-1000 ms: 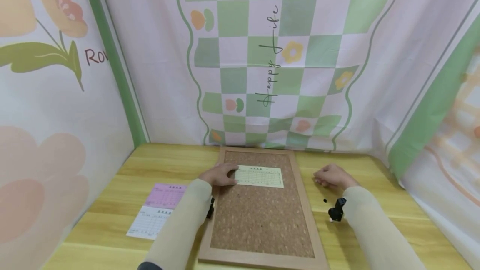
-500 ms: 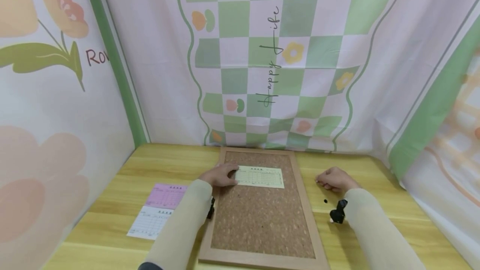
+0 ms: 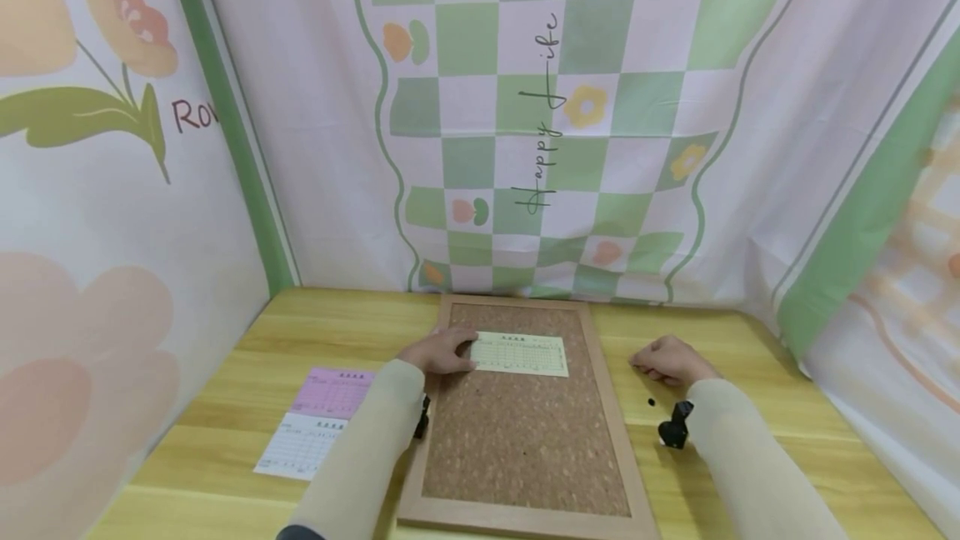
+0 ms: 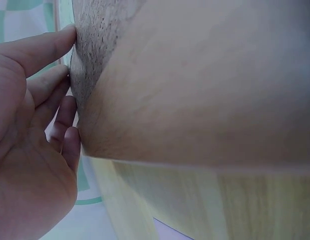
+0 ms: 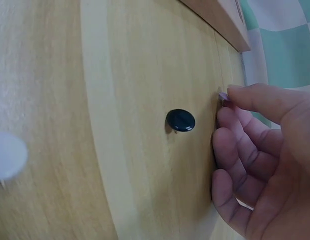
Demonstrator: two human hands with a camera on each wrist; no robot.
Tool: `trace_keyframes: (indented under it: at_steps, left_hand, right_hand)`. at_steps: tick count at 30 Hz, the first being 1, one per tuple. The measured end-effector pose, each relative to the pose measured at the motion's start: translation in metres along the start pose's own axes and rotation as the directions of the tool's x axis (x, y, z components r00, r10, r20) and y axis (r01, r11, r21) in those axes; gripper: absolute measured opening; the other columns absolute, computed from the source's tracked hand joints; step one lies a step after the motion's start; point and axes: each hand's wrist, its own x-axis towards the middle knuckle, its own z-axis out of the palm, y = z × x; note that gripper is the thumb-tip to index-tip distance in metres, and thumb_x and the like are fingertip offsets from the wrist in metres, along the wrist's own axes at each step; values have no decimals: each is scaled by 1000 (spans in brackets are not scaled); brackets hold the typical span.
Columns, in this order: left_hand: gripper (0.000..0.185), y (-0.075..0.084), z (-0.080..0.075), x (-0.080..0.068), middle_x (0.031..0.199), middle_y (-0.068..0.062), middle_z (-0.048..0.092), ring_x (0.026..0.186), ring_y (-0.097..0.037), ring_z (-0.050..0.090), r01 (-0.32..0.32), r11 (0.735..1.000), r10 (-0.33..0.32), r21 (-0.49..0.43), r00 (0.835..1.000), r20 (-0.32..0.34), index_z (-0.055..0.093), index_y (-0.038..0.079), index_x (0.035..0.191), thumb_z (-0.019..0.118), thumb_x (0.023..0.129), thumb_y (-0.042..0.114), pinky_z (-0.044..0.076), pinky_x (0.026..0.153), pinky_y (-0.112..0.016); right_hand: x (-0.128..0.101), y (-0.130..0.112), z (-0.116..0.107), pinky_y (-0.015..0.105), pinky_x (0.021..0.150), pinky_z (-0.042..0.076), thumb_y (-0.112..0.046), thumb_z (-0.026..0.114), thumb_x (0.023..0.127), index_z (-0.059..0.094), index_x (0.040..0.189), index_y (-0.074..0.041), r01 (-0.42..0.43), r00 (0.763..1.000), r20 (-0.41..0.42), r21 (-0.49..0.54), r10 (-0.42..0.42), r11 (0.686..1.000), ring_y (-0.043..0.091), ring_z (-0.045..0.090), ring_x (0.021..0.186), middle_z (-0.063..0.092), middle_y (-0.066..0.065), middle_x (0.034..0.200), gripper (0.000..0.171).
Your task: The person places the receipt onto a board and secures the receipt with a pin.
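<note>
A pale yellow printed slip (image 3: 519,354) lies on the upper part of a wood-framed corkboard (image 3: 525,440). My left hand (image 3: 441,350) rests at the slip's left edge, thumb and fingertips touching it against the cork. In the left wrist view these fingers (image 4: 49,45) look extended. To the right of the board, my right hand (image 3: 672,359) is low over the table. In the right wrist view its thumb and forefinger pinch a small purplish thumbtack (image 5: 224,96), mostly covered by the fingers. Near that hand lies a black thumbtack (image 5: 181,120), and farther off a white thumbtack (image 5: 8,156).
A pink printed slip (image 3: 332,391) and a white printed slip (image 3: 292,444) lie left of the board, partly behind the left sleeve. The wooden table (image 3: 225,423) meets a checkered curtain (image 3: 525,148) at the back. A fabric wall stands on each side.
My right hand shifted slightly to the right and toward me early on, then stayed nearly in place over the last half second. The left hand and the yellow slip have not visibly moved.
</note>
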Motion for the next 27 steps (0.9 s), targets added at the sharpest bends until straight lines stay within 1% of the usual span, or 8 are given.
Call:
trace_keyframes:
  at_steps: [4,8,16,20,21,23,25,27]
  left_hand:
    - [60,-1,1,1,161,-16,29,150,-32,20,-5,1000,5,-4,1000,1,37,5,153,60,102,25,9,121,-48]
    - [60,-2,1,1,161,-16,28,150,-32,19,-6,1000,6,-6,1000,2,37,4,153,60,102,24,9,121,-48]
    - [59,-2,2,2,160,-17,29,149,-32,21,-11,1000,11,2,1000,2,37,3,153,59,102,23,9,121,-48]
    - [59,-2,2,3,158,-16,34,147,-31,26,-4,1000,4,-26,1000,-6,40,2,152,62,101,22,16,120,-46]
    - [59,-4,3,3,157,-14,37,146,-31,28,-18,1000,17,-17,1000,-13,41,3,151,61,101,25,19,120,-45]
    - [59,-4,2,3,156,-14,39,145,-30,31,-15,1000,14,-27,1000,-17,42,4,151,63,100,25,23,118,-44]
    - [59,-5,2,3,155,-13,40,145,-30,32,-16,999,15,-29,1000,-20,43,4,151,63,100,25,24,118,-44]
    - [59,-5,3,4,156,-13,39,145,-30,31,-16,1000,15,-27,1000,-21,42,5,151,63,100,25,23,118,-44]
  right_hand:
    - [0,2,1,24,49,39,-21,65,95,63,77,-6,-2,1000,-11,-7,1,1000,11,48,57,55,-1,65,24]
    - [1,1,1,24,49,39,-21,65,95,64,77,-6,1,1000,-15,-13,-1,1000,11,47,56,55,-1,64,24]
    - [2,0,1,22,47,35,-20,63,96,60,68,-10,-1,1000,10,-6,1,1000,9,41,50,49,-4,58,30]
    - [3,-1,1,23,46,33,-20,64,95,56,64,-12,-3,1000,0,-3,3,1000,9,37,48,46,-4,55,33]
    - [2,-1,2,23,46,33,-20,64,95,55,64,-12,4,1000,0,-3,-4,1000,9,36,48,46,-4,55,34]
    - [2,-2,2,23,46,33,-19,65,95,54,62,-13,3,1000,-5,11,-3,1000,9,35,46,46,-3,55,35]
    - [2,-3,2,23,46,34,-18,65,94,55,62,-12,12,1000,-7,19,-12,1000,8,34,45,48,-3,55,34]
    - [1,-4,2,23,47,37,-16,66,93,57,63,-10,24,1000,-13,12,-24,1000,8,36,45,51,-2,56,31]
